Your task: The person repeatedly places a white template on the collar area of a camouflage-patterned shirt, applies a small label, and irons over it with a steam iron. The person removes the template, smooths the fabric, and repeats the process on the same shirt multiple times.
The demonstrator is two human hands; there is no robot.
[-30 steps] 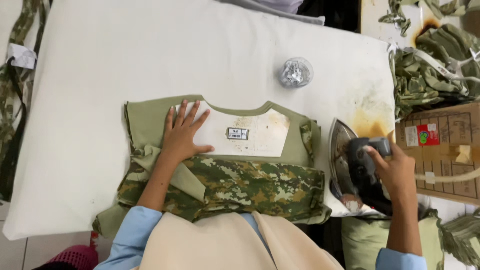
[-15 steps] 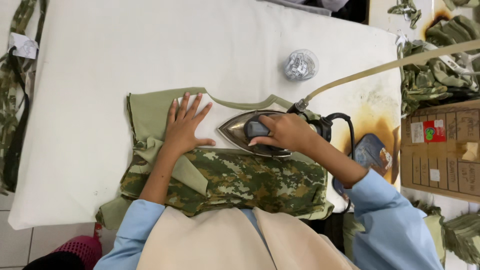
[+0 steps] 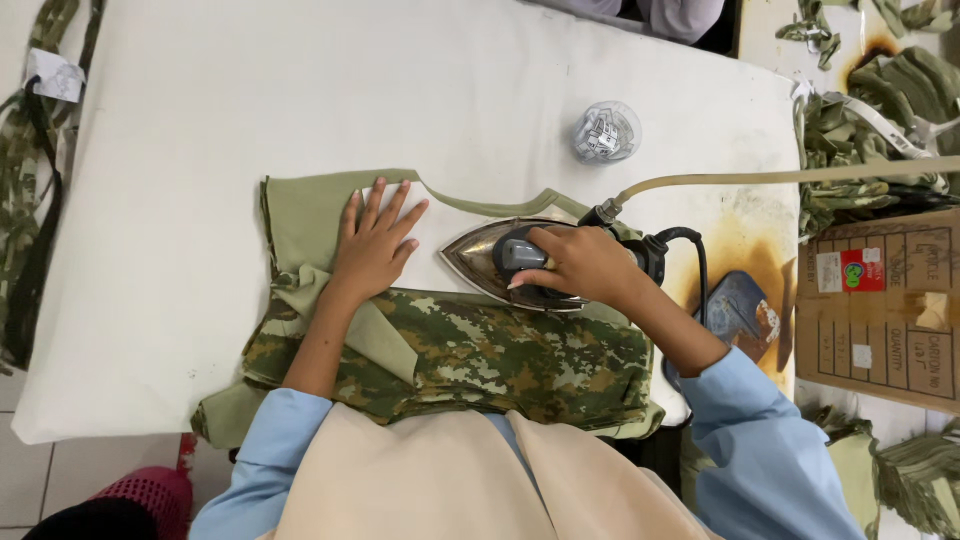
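Right hand (image 3: pixel 580 265) closed around the grey handle of the steam iron (image 3: pixel 520 265), fingers wrapped over the top, thumb side hidden. Left hand (image 3: pixel 375 245) spread flat, holding nothing, palm and all fingers pressed on the garment (image 3: pixel 480 350) just left of the iron's pointed tip.

Iron lying sole-down on the garment's pale upper part, nose toward the left hand; shiny metal body, dark grey handle, black cable looping off its rear end, beige hose (image 3: pixel 780 178) running from the same end away to the right.

Garment spread across the near half of the white padded ironing table (image 3: pixel 200 150): plain olive green around the curved neckline above the iron, green-and-brown camouflage print below the iron, olive edges folded and bunched at the lower left corner. Camouflage part smooth, lying close to the near table edge.

Beyond the iron, a small clear tub of paper tags (image 3: pixel 606 132). Right of the iron, brown scorch stains (image 3: pixel 740 235) on the table cover.
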